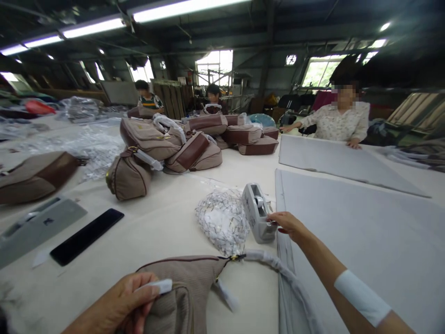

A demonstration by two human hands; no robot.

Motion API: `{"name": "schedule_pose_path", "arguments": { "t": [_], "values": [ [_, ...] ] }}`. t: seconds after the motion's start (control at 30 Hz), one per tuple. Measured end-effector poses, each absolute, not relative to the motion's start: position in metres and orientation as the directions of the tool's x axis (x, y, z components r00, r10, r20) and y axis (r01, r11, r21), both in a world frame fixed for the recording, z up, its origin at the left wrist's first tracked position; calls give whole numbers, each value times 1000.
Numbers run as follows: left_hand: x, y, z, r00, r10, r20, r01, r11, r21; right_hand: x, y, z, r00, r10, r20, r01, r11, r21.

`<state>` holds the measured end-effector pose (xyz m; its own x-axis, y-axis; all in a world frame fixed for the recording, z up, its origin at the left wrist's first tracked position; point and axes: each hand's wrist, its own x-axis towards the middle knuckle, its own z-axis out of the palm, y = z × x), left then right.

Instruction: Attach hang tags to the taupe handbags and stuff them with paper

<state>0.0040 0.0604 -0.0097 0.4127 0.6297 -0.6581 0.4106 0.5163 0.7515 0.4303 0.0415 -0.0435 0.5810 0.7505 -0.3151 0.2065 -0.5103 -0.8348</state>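
Observation:
A taupe fabric handbag (194,273) with dark piping lies in front of me at the bottom of the view. My left hand (130,297) pinches a white-wrapped zipper pull (162,286) at the bag's front pocket. Another wrapped pull (225,294) hangs loose beside it, and the wrapped strap (274,260) curves off to the right. Reaching forward, my right hand (290,226) is closed at the near end of a grey tape dispenser (256,211), its fingertips pinching what looks like clear tape. A light blue patch covers part of my right forearm.
Crumpled patterned wrapping (222,220) touches the dispenser's left side. To the left lie a black phone (86,236) and a second dispenser (45,229). Several handbags (153,139) are heaped further back. Grey sheets (365,232) cover the right; a person (344,118) stands behind them.

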Motion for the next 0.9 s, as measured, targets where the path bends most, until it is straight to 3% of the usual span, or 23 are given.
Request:
{"name": "schedule_pose_path", "arguments": {
  "t": [0.47, 0.7, 0.83, 0.9],
  "values": [
    [1, 59, -9, 419, 627, -657, 401, 522, 753, 394, -22, -42, 548, 673, -496, -281, -410, -868],
    [0, 55, -5, 432, 671, -603, 434, 432, 791, 373, -31, -85, 550, 624, -554, -303, -469, -829],
    [0, 46, 9, 446, 725, -526, 492, 293, 820, 354, -41, -60, 504, 711, -490, -278, -403, -872],
    [2, 43, 17, 434, 751, -498, 540, 226, 811, 337, -34, -36, 345, 795, -499, -318, -401, -859]
  ]
}}
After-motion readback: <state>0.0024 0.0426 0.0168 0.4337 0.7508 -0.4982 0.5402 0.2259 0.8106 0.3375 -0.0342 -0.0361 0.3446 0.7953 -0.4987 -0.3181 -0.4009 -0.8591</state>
